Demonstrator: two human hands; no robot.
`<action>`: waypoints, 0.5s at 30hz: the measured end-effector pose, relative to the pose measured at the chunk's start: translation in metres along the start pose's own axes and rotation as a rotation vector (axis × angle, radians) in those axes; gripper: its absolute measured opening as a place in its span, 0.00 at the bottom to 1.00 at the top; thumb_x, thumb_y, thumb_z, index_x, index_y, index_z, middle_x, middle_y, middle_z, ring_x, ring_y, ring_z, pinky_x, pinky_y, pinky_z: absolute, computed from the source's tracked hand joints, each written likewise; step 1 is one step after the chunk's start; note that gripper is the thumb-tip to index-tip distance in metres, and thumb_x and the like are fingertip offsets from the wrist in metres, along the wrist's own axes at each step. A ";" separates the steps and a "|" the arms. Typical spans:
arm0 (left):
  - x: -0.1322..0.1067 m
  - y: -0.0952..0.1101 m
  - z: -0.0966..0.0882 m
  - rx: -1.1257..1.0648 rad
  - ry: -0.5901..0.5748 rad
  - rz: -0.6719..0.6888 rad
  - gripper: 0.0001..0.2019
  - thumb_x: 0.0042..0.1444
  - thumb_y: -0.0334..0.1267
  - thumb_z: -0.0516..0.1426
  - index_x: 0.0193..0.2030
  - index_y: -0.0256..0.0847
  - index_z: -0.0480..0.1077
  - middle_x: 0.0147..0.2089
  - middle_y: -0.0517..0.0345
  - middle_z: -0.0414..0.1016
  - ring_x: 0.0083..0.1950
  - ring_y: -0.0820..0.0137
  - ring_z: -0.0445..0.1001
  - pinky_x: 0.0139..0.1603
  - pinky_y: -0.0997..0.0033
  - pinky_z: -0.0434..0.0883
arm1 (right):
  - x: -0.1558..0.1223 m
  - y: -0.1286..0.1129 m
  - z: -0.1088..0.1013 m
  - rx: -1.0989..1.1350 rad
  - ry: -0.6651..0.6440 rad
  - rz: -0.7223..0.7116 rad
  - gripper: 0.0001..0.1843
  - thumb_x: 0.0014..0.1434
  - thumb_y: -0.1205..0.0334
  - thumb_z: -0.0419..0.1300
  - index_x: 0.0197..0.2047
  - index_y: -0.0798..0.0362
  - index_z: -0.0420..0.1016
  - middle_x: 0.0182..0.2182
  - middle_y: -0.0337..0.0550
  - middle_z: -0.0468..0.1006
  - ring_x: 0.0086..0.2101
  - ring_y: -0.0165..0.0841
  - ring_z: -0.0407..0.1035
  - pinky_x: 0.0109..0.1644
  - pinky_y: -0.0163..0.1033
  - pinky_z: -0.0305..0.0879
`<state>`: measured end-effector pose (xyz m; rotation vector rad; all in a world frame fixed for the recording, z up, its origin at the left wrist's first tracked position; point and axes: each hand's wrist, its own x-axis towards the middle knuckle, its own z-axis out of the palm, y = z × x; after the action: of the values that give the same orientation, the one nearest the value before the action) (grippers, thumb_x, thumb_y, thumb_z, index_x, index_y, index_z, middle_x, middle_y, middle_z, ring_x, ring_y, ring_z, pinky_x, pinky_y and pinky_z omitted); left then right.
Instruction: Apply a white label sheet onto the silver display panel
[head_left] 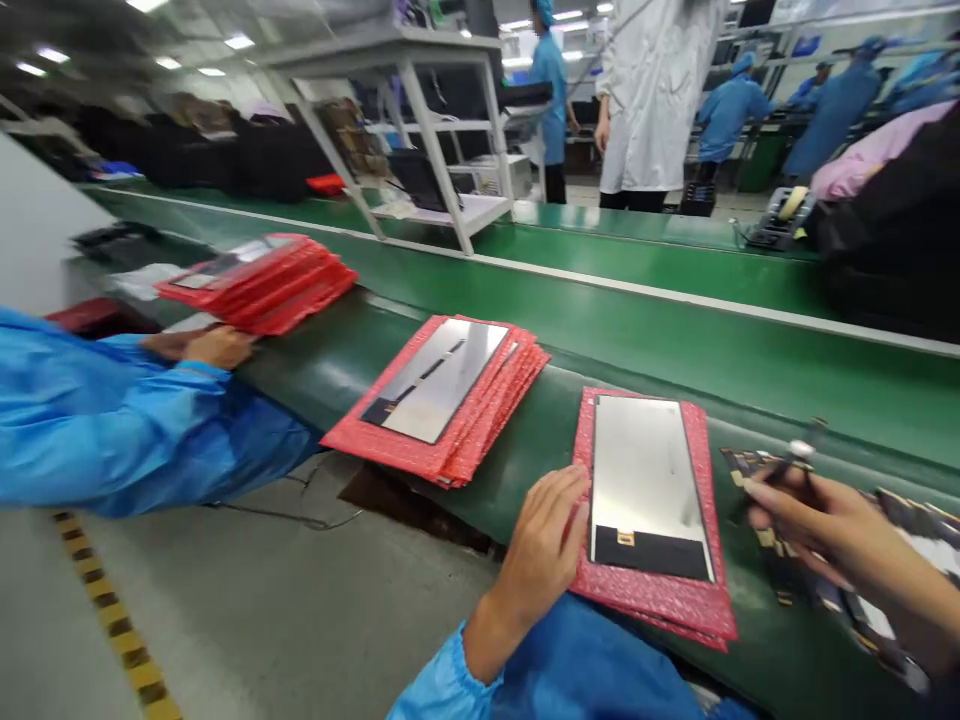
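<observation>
My left hand [544, 545] rests flat, fingers stretched out, on the left edge of a red bubble-wrap stack [660, 590] that carries a shiny rectangular panel [645, 485]. My right hand [832, 525] is to the right of that stack, pinching a thin dark tool with a pale tip [784, 465] above a strip of small dark flex parts [885, 560]. Both hands are over the green workbench [675, 340].
A second red stack with a panel [442, 395] lies to the left, and a third [262, 280] farther left. A co-worker's blue sleeve [112, 420] and hand [217, 347] reach in from the left. A white rack [427, 120] and standing people are behind the bench.
</observation>
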<state>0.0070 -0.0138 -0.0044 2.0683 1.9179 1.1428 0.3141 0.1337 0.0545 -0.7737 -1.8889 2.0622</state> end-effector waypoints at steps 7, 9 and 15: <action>-0.019 0.025 0.008 -0.069 -0.048 0.057 0.11 0.62 0.36 0.57 0.51 0.49 0.71 0.61 0.60 0.75 0.65 0.63 0.71 0.66 0.52 0.73 | 0.046 0.000 0.037 -0.162 0.279 0.179 0.20 0.59 0.39 0.63 0.36 0.49 0.74 0.30 0.42 0.83 0.08 0.21 0.60 0.07 0.29 0.53; -0.019 0.031 0.012 -0.061 -0.066 0.050 0.11 0.62 0.36 0.57 0.51 0.49 0.70 0.61 0.59 0.75 0.65 0.62 0.71 0.65 0.51 0.74 | 0.055 -0.001 0.042 -0.183 0.237 0.166 0.22 0.61 0.39 0.61 0.35 0.52 0.74 0.31 0.44 0.84 0.09 0.22 0.61 0.08 0.29 0.53; -0.018 0.033 0.018 -0.063 -0.109 0.031 0.12 0.63 0.36 0.56 0.54 0.49 0.70 0.61 0.59 0.75 0.66 0.63 0.70 0.65 0.51 0.74 | 0.065 0.001 0.051 -0.191 0.184 0.183 0.19 0.62 0.42 0.61 0.37 0.51 0.74 0.34 0.42 0.84 0.09 0.22 0.62 0.09 0.30 0.55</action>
<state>0.0451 -0.0288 -0.0074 2.0883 1.7842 1.0583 0.2331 0.1235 0.0401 -1.1801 -1.9946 1.8503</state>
